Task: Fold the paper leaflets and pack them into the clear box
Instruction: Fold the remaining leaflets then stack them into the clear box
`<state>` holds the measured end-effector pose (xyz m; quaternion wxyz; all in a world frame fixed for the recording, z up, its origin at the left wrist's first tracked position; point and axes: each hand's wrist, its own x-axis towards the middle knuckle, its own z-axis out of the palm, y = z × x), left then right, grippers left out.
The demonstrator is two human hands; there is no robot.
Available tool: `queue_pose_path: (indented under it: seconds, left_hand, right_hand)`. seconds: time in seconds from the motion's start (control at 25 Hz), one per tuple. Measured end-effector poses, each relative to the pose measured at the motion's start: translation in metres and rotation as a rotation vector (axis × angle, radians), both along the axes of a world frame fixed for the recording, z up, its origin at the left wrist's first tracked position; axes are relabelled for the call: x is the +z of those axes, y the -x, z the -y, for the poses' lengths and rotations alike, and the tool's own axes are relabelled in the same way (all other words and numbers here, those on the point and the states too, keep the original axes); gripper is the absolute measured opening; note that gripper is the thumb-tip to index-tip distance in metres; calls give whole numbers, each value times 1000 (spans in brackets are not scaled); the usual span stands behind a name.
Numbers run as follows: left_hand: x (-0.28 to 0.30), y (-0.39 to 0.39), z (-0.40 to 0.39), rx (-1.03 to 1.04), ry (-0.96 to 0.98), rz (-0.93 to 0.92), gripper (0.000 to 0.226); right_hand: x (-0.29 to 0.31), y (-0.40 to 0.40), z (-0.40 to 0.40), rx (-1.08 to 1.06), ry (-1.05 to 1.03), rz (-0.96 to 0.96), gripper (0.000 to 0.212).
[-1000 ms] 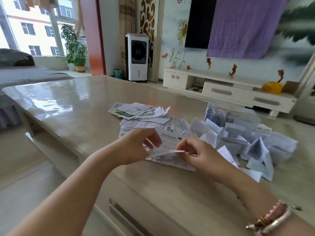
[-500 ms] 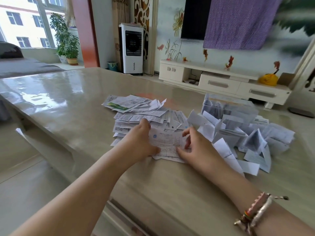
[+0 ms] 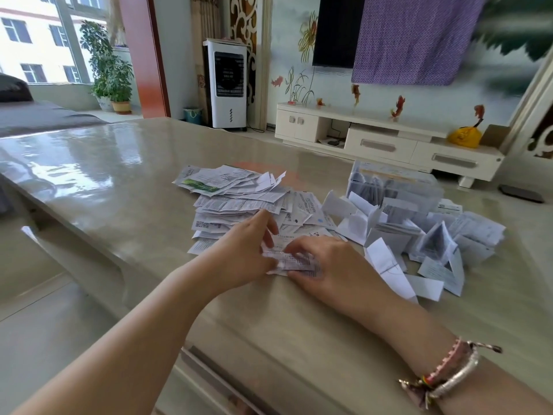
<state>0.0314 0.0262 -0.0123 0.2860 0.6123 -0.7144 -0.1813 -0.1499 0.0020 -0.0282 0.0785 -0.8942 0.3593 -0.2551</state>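
Nearest, close to the near edge of the table [image 3: 125,187]: both hands down on one leaflet [image 3: 294,260], mid-fold. Left hand [image 3: 242,259] lying over its left end, fingers bent and pressing the paper onto the top, thumb side seemingly pinching the edge, though blur there hides the exact contact. Right hand [image 3: 332,268] curled over the right end, fingertips [image 3: 291,250] tucked onto the folded strip and holding it down. Beaded bracelets [image 3: 449,372] on the right wrist.

Just beyond the hands, toward the middle of the table: unfolded leaflets [image 3: 236,199] fanned in a loose, overlapping stack, touching the sheet being worked. To the right of that, a heap of folded leaflets [image 3: 419,244], several sprung open and standing tent-like. Behind the heap, toward the far right edge, the clear box [image 3: 395,187], already partly filled with upright folded sheets.

Risks from here: crease landing crooked if either end slides on the glossy top; a second sheet from the stack getting caught in the fold, given the overlap; sprung folds in the heap refusing to sit flat in the box; a sleeve-free forearm sweep scattering the near pieces off the edge.
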Motion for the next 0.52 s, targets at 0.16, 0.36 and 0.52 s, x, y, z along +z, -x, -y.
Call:
queue_pose_path:
  seconds: [0.16, 0.36, 0.52]
  left_hand:
    - [-1, -5, -2, 9, -6, -32, 47]
    - [-1, -7, 0, 44, -21, -39, 45]
    - [-1, -5, 3, 117, -50, -109, 34]
  right_hand:
    - [-1, 1, 2, -37, -17, 46, 20]
    - [0, 2, 3, -111, -139, 215, 11]
    - [1, 0, 9, -200, -252, 374, 4]
